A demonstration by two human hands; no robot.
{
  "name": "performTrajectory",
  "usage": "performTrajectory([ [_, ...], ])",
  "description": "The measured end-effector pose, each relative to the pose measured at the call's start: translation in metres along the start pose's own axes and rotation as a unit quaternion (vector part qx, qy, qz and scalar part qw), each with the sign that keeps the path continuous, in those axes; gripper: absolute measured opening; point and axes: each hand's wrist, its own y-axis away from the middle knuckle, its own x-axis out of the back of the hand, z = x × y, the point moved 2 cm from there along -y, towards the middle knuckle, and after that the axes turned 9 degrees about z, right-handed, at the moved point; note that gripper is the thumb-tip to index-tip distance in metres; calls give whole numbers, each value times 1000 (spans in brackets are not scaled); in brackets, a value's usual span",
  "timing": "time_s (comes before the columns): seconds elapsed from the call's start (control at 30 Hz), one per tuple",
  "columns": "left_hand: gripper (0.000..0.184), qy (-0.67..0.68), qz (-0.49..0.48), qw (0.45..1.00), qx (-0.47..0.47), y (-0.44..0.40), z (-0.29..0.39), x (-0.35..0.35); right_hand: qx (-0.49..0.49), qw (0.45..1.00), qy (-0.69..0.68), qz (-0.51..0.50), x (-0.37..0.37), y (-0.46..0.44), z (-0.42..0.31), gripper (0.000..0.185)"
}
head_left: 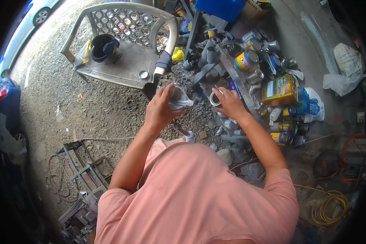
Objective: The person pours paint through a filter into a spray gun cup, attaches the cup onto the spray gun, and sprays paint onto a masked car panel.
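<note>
My left hand (162, 106) is closed around a whitish cloth or plastic piece (179, 99), which spreads out to the right of the fingers above the gravel. To its right, my right hand (229, 101) grips a small open can (215, 98) by its rim, with the round opening facing up toward the camera. The two hands are apart. What lies inside the can is too small to tell. Beyond my left hand, a small round lid or cup (143, 74) rests on the seat of a plastic chair (128, 69).
A dark cap-like container (103, 48) sits on the chair. Several paint cans (246, 60) and a yellow rectangular tin (279, 90) crowd the right side. A metal frame (85, 164) lies at lower left, and a coiled yellow hose (329, 208) at lower right.
</note>
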Motion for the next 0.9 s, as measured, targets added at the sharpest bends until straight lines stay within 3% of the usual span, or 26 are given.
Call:
performTrajectory([
  [0.2,88,35,-30,999,-26,-2,11,-11,-33,995,-50,78,22,0,2,92],
  [0.4,87,66,-39,995,-71,-6,15,-32,45,991,-64,106,76,-35,-21,92],
  [0.9,86,121,-47,986,-106,-21,20,-43,127,991,14,-41,115,-86,-56,97],
])
